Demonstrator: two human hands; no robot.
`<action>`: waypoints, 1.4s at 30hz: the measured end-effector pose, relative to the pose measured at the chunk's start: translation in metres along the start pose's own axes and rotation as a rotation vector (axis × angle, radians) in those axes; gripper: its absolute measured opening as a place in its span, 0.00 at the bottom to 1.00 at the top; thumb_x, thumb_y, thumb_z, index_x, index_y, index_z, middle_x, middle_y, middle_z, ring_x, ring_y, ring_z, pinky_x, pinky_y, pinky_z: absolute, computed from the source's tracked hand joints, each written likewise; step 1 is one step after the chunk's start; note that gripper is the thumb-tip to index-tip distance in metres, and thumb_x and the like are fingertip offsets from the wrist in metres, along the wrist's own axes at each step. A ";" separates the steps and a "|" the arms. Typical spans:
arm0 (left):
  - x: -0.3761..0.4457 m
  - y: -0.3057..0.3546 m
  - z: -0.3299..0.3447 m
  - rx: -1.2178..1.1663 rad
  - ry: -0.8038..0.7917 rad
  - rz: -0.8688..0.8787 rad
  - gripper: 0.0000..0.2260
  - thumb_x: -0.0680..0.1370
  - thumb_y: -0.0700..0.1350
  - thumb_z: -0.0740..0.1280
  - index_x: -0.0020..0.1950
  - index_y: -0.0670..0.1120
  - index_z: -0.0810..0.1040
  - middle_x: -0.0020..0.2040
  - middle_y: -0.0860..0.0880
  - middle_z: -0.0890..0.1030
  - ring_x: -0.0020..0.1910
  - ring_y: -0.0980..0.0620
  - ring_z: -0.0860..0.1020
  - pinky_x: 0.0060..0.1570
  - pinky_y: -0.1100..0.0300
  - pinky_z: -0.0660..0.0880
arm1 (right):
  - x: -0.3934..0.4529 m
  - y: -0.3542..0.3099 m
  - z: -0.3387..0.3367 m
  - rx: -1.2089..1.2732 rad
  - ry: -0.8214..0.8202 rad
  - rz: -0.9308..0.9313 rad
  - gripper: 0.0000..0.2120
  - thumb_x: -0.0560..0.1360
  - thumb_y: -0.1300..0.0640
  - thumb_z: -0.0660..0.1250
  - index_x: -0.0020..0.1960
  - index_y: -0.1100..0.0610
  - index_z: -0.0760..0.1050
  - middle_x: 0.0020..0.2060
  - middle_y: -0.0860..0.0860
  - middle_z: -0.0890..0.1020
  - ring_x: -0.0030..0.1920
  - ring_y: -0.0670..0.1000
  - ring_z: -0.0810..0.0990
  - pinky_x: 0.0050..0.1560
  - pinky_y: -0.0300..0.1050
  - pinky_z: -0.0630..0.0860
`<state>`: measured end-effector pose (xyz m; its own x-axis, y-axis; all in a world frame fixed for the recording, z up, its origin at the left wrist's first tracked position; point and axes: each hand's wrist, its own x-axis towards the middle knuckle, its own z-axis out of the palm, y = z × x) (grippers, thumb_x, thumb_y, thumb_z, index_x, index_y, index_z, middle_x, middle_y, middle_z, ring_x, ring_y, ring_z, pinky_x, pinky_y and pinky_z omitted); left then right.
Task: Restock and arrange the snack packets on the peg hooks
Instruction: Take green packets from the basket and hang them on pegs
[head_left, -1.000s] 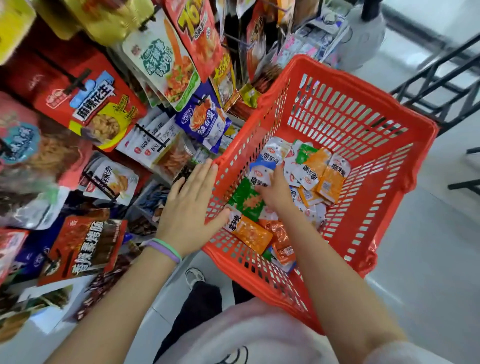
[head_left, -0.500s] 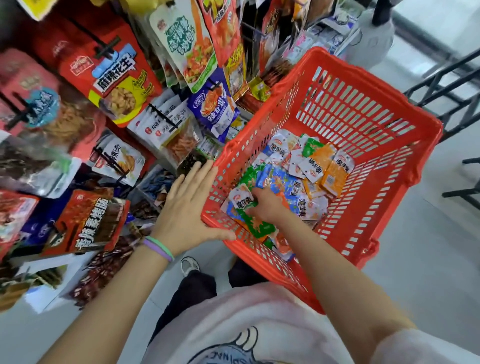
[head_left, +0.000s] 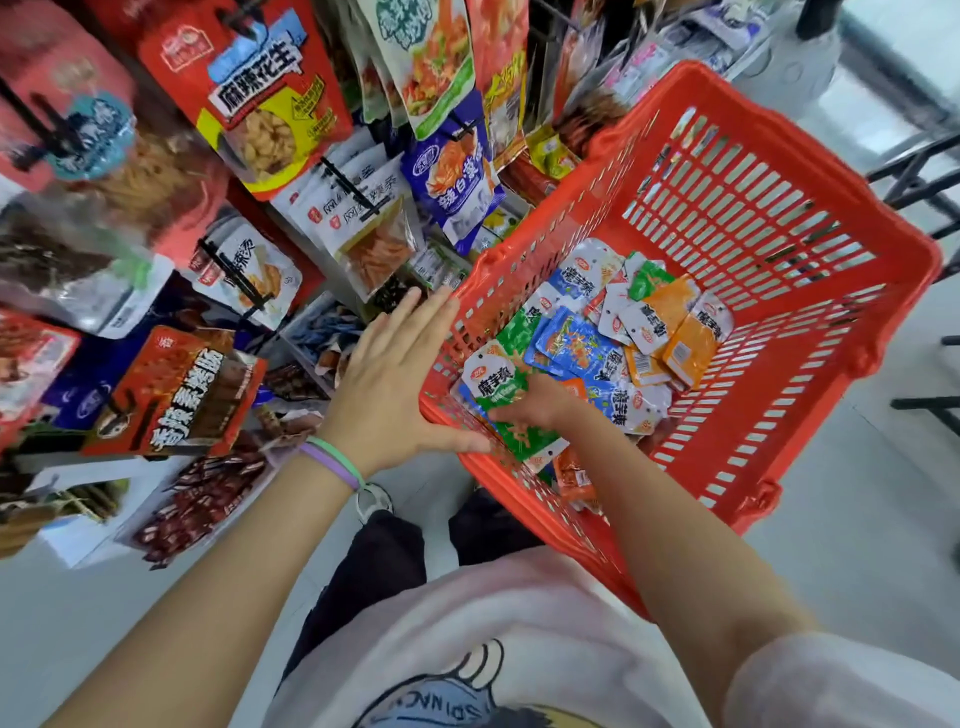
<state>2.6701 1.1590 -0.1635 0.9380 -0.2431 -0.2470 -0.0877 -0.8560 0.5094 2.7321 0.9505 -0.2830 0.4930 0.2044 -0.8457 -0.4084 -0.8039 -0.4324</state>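
A red plastic basket (head_left: 779, 218) is tilted toward me with several small snack packets (head_left: 644, 332) in green, blue, orange and white piled in its bottom. My left hand (head_left: 384, 389) lies flat against the basket's outer left wall, fingers spread, thumb under the near rim. Inside the basket, my right hand (head_left: 535, 405) has its fingers closed on a green and white packet (head_left: 498, 395). Larger snack bags (head_left: 270, 104) hang on black peg hooks (head_left: 343, 182) on the rack at left.
More hanging bags fill the rack: a blue and white one (head_left: 457, 171), a dark red one (head_left: 182, 389). Grey floor lies below and right of the basket. A black metal frame (head_left: 914, 171) stands at the right edge. My shoe (head_left: 371, 501) shows below.
My right hand has drawn back toward the near corner of the basket and closed on a green and white packet. The packets have shifted. My left hand stays on the basket's side.
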 end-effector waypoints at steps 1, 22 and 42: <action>0.000 0.000 0.001 0.002 0.003 -0.001 0.61 0.60 0.82 0.62 0.84 0.54 0.42 0.80 0.64 0.37 0.80 0.60 0.35 0.77 0.54 0.35 | -0.002 -0.002 -0.001 -0.007 -0.046 0.013 0.36 0.75 0.49 0.75 0.76 0.61 0.64 0.57 0.55 0.79 0.59 0.58 0.79 0.51 0.45 0.73; 0.024 0.127 -0.091 -1.530 -0.027 -0.290 0.19 0.76 0.53 0.68 0.66 0.49 0.79 0.59 0.46 0.85 0.57 0.45 0.84 0.60 0.46 0.80 | -0.187 -0.099 -0.092 0.734 0.190 -0.717 0.22 0.74 0.64 0.75 0.65 0.54 0.73 0.54 0.51 0.86 0.53 0.54 0.86 0.54 0.53 0.83; -0.224 0.050 -0.310 -1.232 0.879 0.107 0.29 0.68 0.46 0.80 0.68 0.43 0.78 0.60 0.44 0.85 0.62 0.39 0.81 0.62 0.41 0.78 | -0.383 -0.339 0.040 0.329 0.357 -1.436 0.13 0.77 0.56 0.73 0.58 0.47 0.74 0.51 0.42 0.82 0.49 0.33 0.80 0.52 0.34 0.78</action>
<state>2.5593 1.3122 0.1729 0.8804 0.4451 0.1635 -0.2576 0.1596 0.9530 2.6507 1.1675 0.1751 0.7458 0.5015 0.4385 0.4418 0.1203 -0.8890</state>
